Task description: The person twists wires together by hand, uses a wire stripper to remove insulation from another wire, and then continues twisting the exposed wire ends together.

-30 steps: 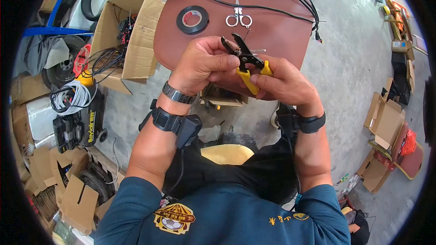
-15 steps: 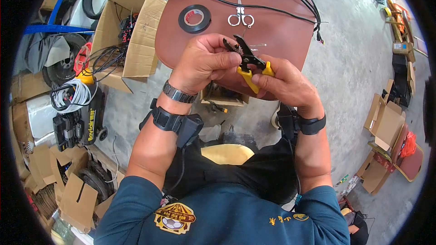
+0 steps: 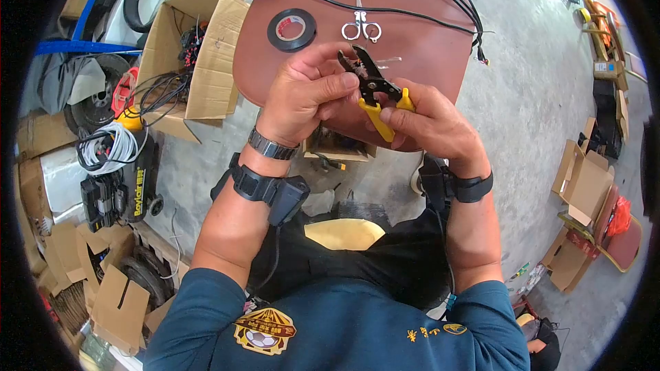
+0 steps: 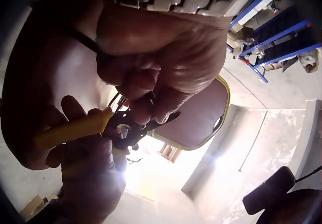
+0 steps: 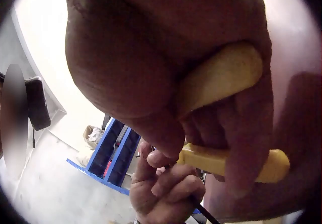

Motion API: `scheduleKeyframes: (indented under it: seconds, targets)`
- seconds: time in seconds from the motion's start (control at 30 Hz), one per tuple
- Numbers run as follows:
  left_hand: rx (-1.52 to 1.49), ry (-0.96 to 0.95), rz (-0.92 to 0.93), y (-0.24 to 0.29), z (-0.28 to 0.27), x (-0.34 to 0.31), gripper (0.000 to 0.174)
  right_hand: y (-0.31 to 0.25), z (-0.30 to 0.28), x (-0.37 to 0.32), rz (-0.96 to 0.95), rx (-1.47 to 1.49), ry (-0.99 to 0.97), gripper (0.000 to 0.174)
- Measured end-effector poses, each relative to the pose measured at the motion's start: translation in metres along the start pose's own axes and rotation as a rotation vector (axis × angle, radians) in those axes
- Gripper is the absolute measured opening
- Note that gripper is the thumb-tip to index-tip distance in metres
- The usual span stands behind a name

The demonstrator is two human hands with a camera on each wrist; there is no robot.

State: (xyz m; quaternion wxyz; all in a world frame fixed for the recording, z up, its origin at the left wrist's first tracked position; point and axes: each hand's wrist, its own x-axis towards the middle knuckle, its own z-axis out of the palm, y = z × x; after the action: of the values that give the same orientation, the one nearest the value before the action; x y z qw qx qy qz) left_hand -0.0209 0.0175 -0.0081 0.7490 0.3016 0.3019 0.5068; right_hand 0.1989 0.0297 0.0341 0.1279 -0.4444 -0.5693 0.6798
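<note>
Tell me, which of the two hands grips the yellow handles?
The right hand: its fingers curl round the yellow handles of the tool. The left hand, with a metal watch at its wrist, holds a black cable instead.

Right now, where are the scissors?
In the head view, the scissors lie on the brown surface, just right of the black tape roll, with a black cable crossing at their blades.

Yellow-handled pliers (image 3: 372, 85), jaws apart
</note>
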Motion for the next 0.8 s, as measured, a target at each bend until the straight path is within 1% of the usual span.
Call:
scheduleKeyframes:
  seconds: [0.07, 0.17, 0.27, 0.33, 0.43, 0.47, 0.57, 0.67, 0.73, 0.77, 0.8]
  targets:
    - [-0.002, -0.001, -0.011, -0.001, 0.001, 0.0, 0.033, 0.008, -0.003, 0.001, -0.035, 0.025, -0.026, 0.022]
    - [0.041, -0.003, -0.033, 0.001, 0.001, -0.001, 0.032, 0.002, -0.004, -0.002, 0.025, 0.044, -0.032, 0.024]
    - [0.148, 0.006, -0.031, 0.001, 0.002, -0.001, 0.032, 0.003, -0.006, -0.003, -0.033, -0.078, -0.017, 0.023]
    - [0.222, 0.033, -0.031, -0.001, 0.0, 0.0, 0.032, 0.004, -0.005, -0.004, -0.058, -0.075, 0.012, 0.022]
    - [0.303, -0.005, -0.103, 0.006, 0.001, -0.001, 0.033, 0.005, -0.007, -0.004, -0.061, -0.127, 0.011, 0.021]
    - [0.298, -0.001, -0.098, 0.005, 0.002, -0.001, 0.034, 0.004, -0.008, -0.004, -0.057, -0.153, 0.002, 0.021]
    - [0.286, 0.018, -0.07, 0.003, 0.004, -0.001, 0.036, -0.001, -0.01, -0.005, 0.037, -0.078, -0.021, 0.021]
    - [0.283, 0.037, -0.029, 0.002, 0.005, -0.001, 0.039, -0.003, -0.008, -0.005, 0.028, -0.063, -0.005, 0.02]
    - [0.283, 0.027, -0.015, -0.001, 0.002, -0.001, 0.041, -0.007, -0.005, -0.006, 0.075, -0.029, 0.014, 0.019]
    - [0.263, 0.036, -0.012, 0.0, 0.003, -0.001, 0.039, -0.008, -0.004, -0.006, 0.098, -0.011, 0.024, 0.019]
    - [0.243, 0.045, -0.008, 0.001, 0.007, -0.002, 0.037, -0.007, -0.005, -0.006, 0.083, -0.006, 0.01, 0.018]
